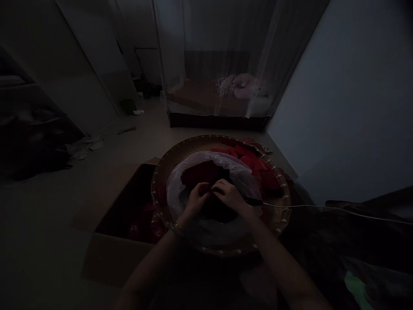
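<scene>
Both hands meet over a white plastic bag (177,181) that lies spread in a round woven bamboo tray (167,161). Dark red cloth-like material (201,172) shows inside the bag. My left hand (197,200) has its fingers bent and pinched together. Fingertip to fingertip with it, my right hand (230,196) is also closed in a pinch. Whatever lies between the fingers is too dark and small to make out. Beside my right wrist rests a dark handle (254,201) with a thin white cord (306,206). Red packets (248,159) are heaped at the tray's far right.
An open cardboard box (109,254) with shiny red things inside stands left of the tray. Behind is a bed (200,101) under a net curtain (219,26). A pale wall (348,99) rises at right. Dark piles (32,137) lie at left. The room is very dim.
</scene>
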Demonstrator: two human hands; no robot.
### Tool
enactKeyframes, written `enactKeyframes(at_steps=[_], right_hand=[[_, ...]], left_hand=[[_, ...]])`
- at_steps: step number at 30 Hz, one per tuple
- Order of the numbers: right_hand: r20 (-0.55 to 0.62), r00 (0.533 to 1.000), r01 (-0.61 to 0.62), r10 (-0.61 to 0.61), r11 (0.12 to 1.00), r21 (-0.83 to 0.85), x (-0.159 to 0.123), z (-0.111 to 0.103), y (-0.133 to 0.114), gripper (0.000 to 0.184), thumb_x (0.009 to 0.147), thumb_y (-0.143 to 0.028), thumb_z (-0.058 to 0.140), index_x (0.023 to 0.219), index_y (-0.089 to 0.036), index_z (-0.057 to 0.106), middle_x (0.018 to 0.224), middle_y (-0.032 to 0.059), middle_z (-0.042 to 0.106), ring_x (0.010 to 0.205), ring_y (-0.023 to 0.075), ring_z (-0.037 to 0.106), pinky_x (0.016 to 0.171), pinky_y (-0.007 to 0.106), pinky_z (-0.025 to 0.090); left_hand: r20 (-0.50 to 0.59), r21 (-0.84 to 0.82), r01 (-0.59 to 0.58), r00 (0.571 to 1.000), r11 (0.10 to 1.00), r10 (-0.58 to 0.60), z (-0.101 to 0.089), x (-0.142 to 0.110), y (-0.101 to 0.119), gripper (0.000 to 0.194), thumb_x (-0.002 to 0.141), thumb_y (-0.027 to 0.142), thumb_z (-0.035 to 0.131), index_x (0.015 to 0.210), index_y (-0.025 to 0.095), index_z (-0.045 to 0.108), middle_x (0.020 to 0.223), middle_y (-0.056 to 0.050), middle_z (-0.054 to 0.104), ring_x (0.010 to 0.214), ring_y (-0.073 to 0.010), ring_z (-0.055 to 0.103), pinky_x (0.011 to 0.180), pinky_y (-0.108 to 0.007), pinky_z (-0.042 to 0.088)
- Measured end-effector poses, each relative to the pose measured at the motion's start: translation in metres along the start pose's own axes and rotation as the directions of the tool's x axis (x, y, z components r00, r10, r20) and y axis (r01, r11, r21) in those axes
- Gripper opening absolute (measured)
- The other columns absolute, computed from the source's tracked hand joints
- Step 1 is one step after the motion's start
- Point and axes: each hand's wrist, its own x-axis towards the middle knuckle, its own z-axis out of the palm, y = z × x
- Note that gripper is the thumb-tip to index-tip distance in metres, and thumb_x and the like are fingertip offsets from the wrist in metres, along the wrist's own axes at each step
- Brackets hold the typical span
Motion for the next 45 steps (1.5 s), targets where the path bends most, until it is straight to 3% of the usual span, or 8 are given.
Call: enactKeyframes(at_steps=[6, 9, 14, 18, 26, 32, 38, 45], right_hand=[[-0.026, 0.999, 0.04, -0.04, 0.999, -0.025, -0.001, -0.001, 0.001, 0.017, 0.081, -0.011, 0.053, 0.088, -0.02, 0.065, 0.093, 0.0043, 0.059, 0.084, 0.0145, 0.059, 0.076, 0.027, 0.047], [-0.017, 0.996, 0.086, -0.087, 0.994, -0.06, -0.001, -0.001, 0.002, 0.015, 0.081, -0.012, 0.053, 0.087, -0.02, 0.065, 0.093, 0.0049, 0.059, 0.085, 0.0144, 0.059, 0.076, 0.026, 0.048], [0.097, 0.994, 0.08, -0.058, 0.969, -0.232, -0.003, 0.001, 0.001, 0.016, 0.08, -0.023, 0.059, 0.095, -0.022, 0.065, 0.104, 0.0054, 0.06, 0.086, 0.0152, 0.06, 0.074, 0.026, 0.048], [0.202, 0.979, 0.032, 0.035, 0.947, -0.321, 0.001, -0.001, 0.005, 0.01, 0.08, -0.021, 0.06, 0.089, -0.018, 0.066, 0.09, 0.0046, 0.064, 0.08, 0.015, 0.061, 0.071, 0.025, 0.047], [0.139, 0.985, 0.129, -0.104, 0.973, -0.191, 0.001, -0.003, 0.003, 0.006, 0.082, -0.019, 0.058, 0.077, -0.017, 0.06, 0.08, 0.0042, 0.062, 0.073, 0.0145, 0.059, 0.066, 0.025, 0.045], [-0.038, 0.988, -0.152, 0.153, 0.988, 0.023, -0.002, -0.001, 0.018, 0.019, 0.086, -0.021, 0.048, 0.099, -0.019, 0.062, 0.094, 0.0045, 0.065, 0.078, 0.0143, 0.062, 0.073, 0.028, 0.047], [0.337, 0.914, -0.098, 0.224, 0.931, -0.352, 0.003, 0.012, 0.036, 0.035, 0.066, -0.011, 0.071, 0.1, -0.02, 0.066, 0.096, 0.0087, 0.065, 0.095, 0.0223, 0.058, 0.082, 0.032, 0.045], [0.359, 0.895, -0.085, 0.265, 0.89, -0.447, 0.006, 0.028, 0.03, 0.017, 0.068, -0.012, 0.068, 0.085, -0.015, 0.068, 0.089, 0.0127, 0.067, 0.088, 0.0243, 0.06, 0.075, 0.031, 0.045]], left_hand=[[0.114, 0.35, -0.308, 0.951, 0.885, 0.286, -0.015, -0.004, 0.015, 0.029, 0.081, 0.009, 0.048, 0.106, 0.019, 0.058, 0.108, -0.007, 0.064, 0.101, -0.0164, 0.059, 0.091, -0.032, 0.045], [0.276, 0.474, -0.379, 0.921, 0.794, 0.275, -0.027, -0.001, 0.025, 0.024, 0.083, 0.012, 0.051, 0.103, 0.021, 0.06, 0.102, -0.004, 0.066, 0.092, -0.0155, 0.062, 0.083, -0.028, 0.048], [0.322, 0.554, -0.389, 0.915, 0.736, 0.242, -0.039, 0.003, 0.03, 0.021, 0.085, 0.016, 0.051, 0.104, 0.02, 0.06, 0.099, -0.003, 0.068, 0.086, -0.0143, 0.064, 0.076, -0.024, 0.048], [0.374, 0.59, -0.407, 0.903, 0.697, 0.211, -0.04, 0.003, 0.035, 0.016, 0.087, 0.023, 0.051, 0.099, 0.02, 0.061, 0.092, -0.002, 0.068, 0.081, -0.0135, 0.064, 0.071, -0.022, 0.045], [0.243, 0.731, -0.262, 0.963, 0.63, 0.118, -0.037, 0.003, 0.059, 0.029, 0.089, 0.032, 0.046, 0.07, 0.018, 0.063, 0.061, -0.001, 0.062, 0.054, -0.0108, 0.054, 0.053, -0.022, 0.032], [0.144, 0.64, -0.095, 0.99, 0.763, 0.002, -0.029, -0.001, 0.052, 0.02, 0.081, 0.027, 0.055, 0.07, 0.018, 0.069, 0.064, -0.001, 0.067, 0.057, -0.0116, 0.057, 0.053, -0.021, 0.034], [0.089, 0.606, -0.03, 0.996, 0.795, -0.03, -0.024, -0.001, 0.048, 0.016, 0.074, 0.02, 0.058, 0.075, 0.017, 0.073, 0.076, -0.004, 0.07, 0.069, -0.0146, 0.062, 0.063, -0.022, 0.042], [0.12, 0.592, 0.071, 0.977, 0.803, -0.175, -0.03, 0.0, 0.048, 0.02, 0.069, 0.018, 0.058, 0.081, 0.019, 0.074, 0.073, -0.002, 0.072, 0.064, -0.0142, 0.062, 0.059, -0.022, 0.042]])
